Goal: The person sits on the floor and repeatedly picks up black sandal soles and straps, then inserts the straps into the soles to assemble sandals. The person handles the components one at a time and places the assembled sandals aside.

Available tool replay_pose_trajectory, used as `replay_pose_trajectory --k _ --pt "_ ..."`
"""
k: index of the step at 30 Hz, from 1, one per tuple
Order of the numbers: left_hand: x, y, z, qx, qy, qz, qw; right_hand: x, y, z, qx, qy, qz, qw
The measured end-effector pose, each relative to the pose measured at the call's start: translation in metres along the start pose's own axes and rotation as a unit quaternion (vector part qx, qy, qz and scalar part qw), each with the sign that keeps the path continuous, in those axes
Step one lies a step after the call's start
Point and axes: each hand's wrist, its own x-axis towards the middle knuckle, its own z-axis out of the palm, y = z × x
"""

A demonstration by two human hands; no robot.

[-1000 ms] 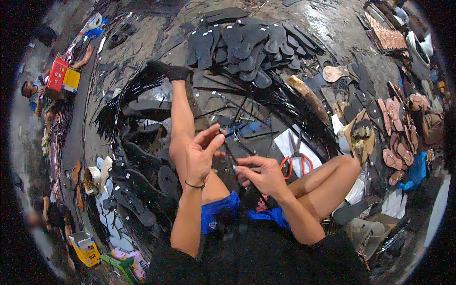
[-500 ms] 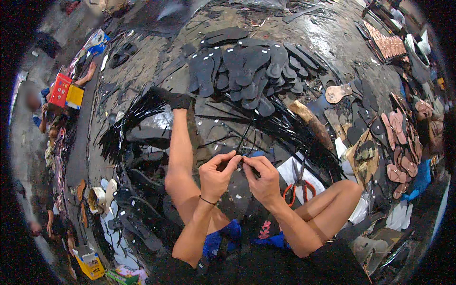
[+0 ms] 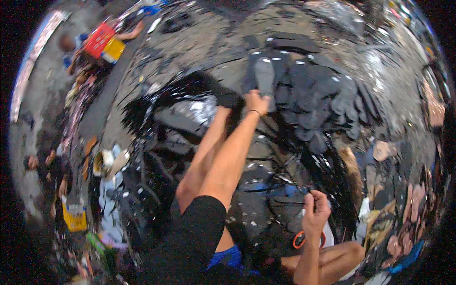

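Observation:
My left hand (image 3: 257, 103) reaches far forward, its fingers closed around the near end of a grey shoe sole (image 3: 264, 76) with a small white label. That sole is at the left side of a heap of dark soles (image 3: 320, 92). Nearer to me, on the right, my right hand (image 3: 316, 211) is raised in a pinch. A thin black strap (image 3: 285, 179) seems to run to its fingertips; motion blur hides the exact grip. Below that hand lie scissors with orange handles (image 3: 299, 240), partly covered by my forearm.
A bundle of black strips (image 3: 156, 97) lies by my outstretched foot, another (image 3: 327, 175) right of centre. Pink sandals (image 3: 403, 232) and a brown roll (image 3: 350, 166) are on the right. At the left, a person is beside a red and yellow box (image 3: 105, 42).
My hands have parted. The left has gone forward to the heap and taken hold of a sole; the right has moved right and nearer. The whole view has shifted.

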Motion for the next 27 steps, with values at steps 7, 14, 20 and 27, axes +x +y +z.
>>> replay_pose_trajectory --k 7,14,20,27 --pt "-0.088 -0.029 -0.171 -0.084 -0.244 0.037 0.965 0.006 -0.008 0.006 0.039 -0.042 0.059 0.997" --pt "0.061 -0.154 -0.289 0.227 -0.001 0.012 0.974 0.012 -0.026 -0.018 -0.081 -0.151 0.08 0.982" --pt "0.138 -0.247 -0.236 0.413 -0.068 -0.112 0.901 0.037 -0.001 -0.083 -0.222 -0.144 0.081 0.961" --pt "0.146 -0.202 -0.283 0.543 0.053 0.046 0.837 0.036 0.011 -0.085 -0.342 -0.129 0.061 0.929"
